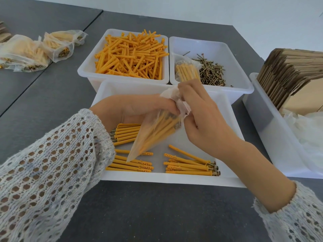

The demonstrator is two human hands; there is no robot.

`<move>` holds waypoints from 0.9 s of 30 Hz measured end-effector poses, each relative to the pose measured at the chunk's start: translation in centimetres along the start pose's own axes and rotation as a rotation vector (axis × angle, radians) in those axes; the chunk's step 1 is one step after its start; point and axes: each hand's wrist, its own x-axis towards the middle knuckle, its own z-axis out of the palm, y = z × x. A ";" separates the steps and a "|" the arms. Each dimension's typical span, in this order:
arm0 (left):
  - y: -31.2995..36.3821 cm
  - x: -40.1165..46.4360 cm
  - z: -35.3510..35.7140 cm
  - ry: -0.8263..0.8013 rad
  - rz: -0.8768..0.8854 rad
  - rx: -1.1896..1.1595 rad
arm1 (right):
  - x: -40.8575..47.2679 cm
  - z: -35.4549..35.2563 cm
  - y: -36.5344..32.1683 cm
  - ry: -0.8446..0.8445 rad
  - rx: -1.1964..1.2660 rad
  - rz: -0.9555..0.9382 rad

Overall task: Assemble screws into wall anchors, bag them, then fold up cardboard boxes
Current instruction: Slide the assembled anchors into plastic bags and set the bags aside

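Over the near white tray (225, 109), both hands hold a clear plastic bag (148, 137) with several orange anchors inside. My left hand (132, 110) grips the bag near its mouth from the left. My right hand (202, 116) pinches the bag's open top from the right. Loose assembled anchors with screws (190, 165) lie in groups on the tray floor under the bag. A bin of bare orange anchors (132, 55) stands behind, and beside it a bin of brass screws (212, 72) with another filled bag (187, 70) lying in it.
Several filled bags (35, 51) lie on the dark table at the far left. A white bin at the right edge (262, 109) holds flat cardboard boxes (293, 75) standing upright and empty plastic bags (307, 135). Bare dark tabletop (157, 212) lies in front of the near tray.
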 end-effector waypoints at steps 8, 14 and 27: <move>0.2 -0.2 -0.5 0.078 0.003 -0.161 | -0.9 -0.1 1.4 0.145 -0.069 0.312; 0.3 -0.1 -0.7 0.130 0.054 -0.334 | -1.4 0.0 2.1 -0.082 0.183 0.490; 0.3 0.0 -0.6 0.175 0.034 -0.280 | -2.1 -0.2 2.0 -1.021 -0.125 0.672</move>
